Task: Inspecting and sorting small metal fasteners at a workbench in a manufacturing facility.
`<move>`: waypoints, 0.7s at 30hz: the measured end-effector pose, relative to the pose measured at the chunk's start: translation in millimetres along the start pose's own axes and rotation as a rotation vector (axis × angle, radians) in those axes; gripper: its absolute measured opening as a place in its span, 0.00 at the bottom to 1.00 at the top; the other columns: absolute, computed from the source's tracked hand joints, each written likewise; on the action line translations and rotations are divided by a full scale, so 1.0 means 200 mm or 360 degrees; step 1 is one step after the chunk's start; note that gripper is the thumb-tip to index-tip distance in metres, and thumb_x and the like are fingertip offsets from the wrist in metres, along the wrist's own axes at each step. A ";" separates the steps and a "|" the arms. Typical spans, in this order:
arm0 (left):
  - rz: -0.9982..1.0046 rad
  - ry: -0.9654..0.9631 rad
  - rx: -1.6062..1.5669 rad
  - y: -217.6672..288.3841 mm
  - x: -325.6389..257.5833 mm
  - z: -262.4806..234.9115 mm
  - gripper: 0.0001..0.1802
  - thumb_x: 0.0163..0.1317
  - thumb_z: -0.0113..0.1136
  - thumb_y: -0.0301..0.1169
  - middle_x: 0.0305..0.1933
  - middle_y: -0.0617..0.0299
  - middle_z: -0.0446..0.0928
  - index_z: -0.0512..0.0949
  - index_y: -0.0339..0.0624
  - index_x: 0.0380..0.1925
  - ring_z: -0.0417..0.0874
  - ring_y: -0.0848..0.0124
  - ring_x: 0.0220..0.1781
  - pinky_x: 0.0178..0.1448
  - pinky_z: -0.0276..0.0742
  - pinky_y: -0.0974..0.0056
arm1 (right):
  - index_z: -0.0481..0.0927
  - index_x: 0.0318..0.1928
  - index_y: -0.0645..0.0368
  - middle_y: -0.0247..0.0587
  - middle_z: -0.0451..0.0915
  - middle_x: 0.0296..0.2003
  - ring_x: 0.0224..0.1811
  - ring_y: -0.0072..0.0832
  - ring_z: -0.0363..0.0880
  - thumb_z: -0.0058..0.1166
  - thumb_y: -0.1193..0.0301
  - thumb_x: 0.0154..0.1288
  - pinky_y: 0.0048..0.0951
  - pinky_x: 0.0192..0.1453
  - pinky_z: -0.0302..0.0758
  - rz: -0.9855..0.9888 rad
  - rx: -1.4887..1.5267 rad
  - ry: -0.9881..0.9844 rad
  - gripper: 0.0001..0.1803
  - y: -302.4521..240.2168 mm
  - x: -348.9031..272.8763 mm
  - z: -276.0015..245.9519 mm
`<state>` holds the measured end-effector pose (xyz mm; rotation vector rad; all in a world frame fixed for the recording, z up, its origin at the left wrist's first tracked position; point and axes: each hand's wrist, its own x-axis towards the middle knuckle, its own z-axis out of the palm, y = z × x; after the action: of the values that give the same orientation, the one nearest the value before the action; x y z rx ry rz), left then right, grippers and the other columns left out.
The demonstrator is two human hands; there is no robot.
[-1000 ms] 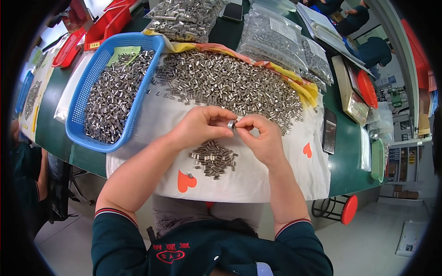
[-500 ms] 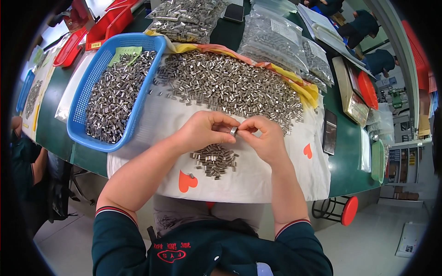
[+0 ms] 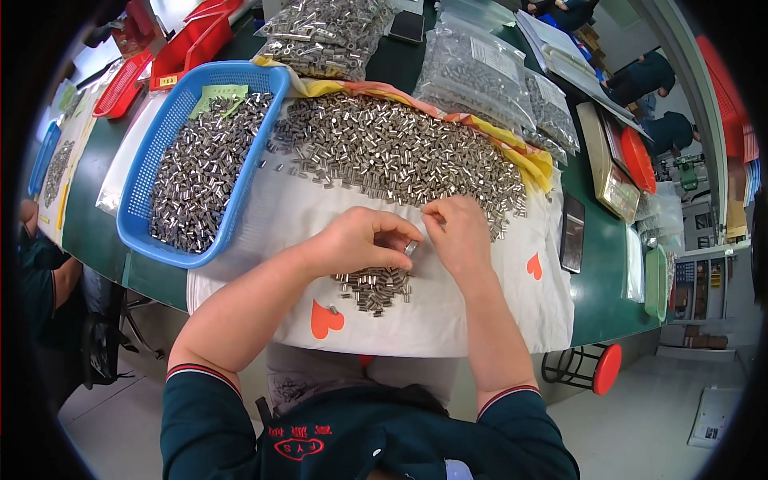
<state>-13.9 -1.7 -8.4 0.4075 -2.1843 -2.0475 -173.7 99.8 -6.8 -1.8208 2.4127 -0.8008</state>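
Left hand [image 3: 360,240]: its thumb and curled fingers pinch a shiny metal ring [image 3: 410,247] near the fingertips, above the white cloth; the fingers cover part of the ring, so I can't make out its whole shape.
Right hand [image 3: 458,228]: fingertips drawn close together, just beside the ring and apart from it, at the near edge of the large pile [image 3: 400,148]; whether a small piece sits between them, I can't tell.
Small pile [image 3: 374,292]: short metal cylinders on the cloth, the far part hidden under the left hand; one loose cylinder [image 3: 334,310] lies near, on a red heart print.
Large pile: right hand and wrist block a bit of its near edge; a yellow and orange fabric strip [image 3: 538,166] curves round its far side.
Blue basket [image 3: 128,212]: left of the cloth, full of cylinders that partly bury a green slip [image 3: 224,96].
Plastic bags [image 3: 480,68]: crowded behind the strip, glare blurring their contents; another bag [image 3: 324,40] is cut off at the top.
White cloth [image 3: 512,320]: spread over the green table [image 3: 612,300], a dark phone [image 3: 572,232] at its right.
Co-worker [image 3: 40,276]: at far left, mostly lost in the dark rim.
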 end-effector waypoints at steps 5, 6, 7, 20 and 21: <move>-0.0086 0.0040 -0.0324 0.00 0.01 -0.01 0.18 0.48 0.64 0.20 0.35 0.70 0.75 0.76 0.38 0.42 0.73 0.83 0.35 0.42 0.72 0.76 | 0.77 0.25 0.57 0.37 0.74 0.25 0.33 0.35 0.71 0.56 0.73 0.46 0.34 0.39 0.68 0.0012 -0.0056 0.0062 0.03 -0.02 0.01 0.00; -0.0066 0.0059 -0.0396 -0.02 0.02 -0.01 0.18 0.48 0.63 0.19 0.36 0.69 0.75 0.75 0.37 0.42 0.74 0.82 0.36 0.42 0.72 0.76 | 0.77 0.25 0.57 0.38 0.75 0.25 0.34 0.35 0.70 0.56 0.74 0.46 0.34 0.40 0.68 -0.0003 -0.0089 0.0031 0.03 -0.02 0.01 0.00; -0.0044 0.0092 -0.0462 -0.03 0.02 -0.02 0.19 0.48 0.62 0.18 0.37 0.69 0.75 0.74 0.37 0.43 0.74 0.82 0.36 0.43 0.73 0.76 | 0.77 0.25 0.57 0.38 0.75 0.25 0.34 0.35 0.70 0.56 0.74 0.46 0.34 0.40 0.68 -0.0007 -0.0086 0.0033 0.03 -0.02 0.01 -0.01; 0.0030 0.0239 -0.0747 -0.04 0.02 -0.03 0.20 0.50 0.62 0.20 0.37 0.63 0.77 0.72 0.34 0.45 0.77 0.79 0.38 0.43 0.74 0.74 | 0.77 0.30 0.61 0.30 0.76 0.28 0.30 0.16 0.71 0.55 0.79 0.50 0.18 0.35 0.68 0.0247 0.1243 -0.0243 0.04 -0.11 -0.03 -0.10; 0.0003 0.0224 -0.0730 -0.04 0.02 -0.03 0.19 0.50 0.61 0.19 0.37 0.63 0.76 0.72 0.35 0.45 0.77 0.80 0.38 0.42 0.74 0.75 | 0.77 0.29 0.61 0.30 0.76 0.27 0.30 0.16 0.71 0.55 0.80 0.50 0.18 0.34 0.68 0.0257 0.1225 -0.0269 0.04 -0.12 -0.03 -0.10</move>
<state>-14.6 -9.3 -15.9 0.4728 -1.5693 -2.3451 -156.5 108.5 18.1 -1.3045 1.7425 -1.2587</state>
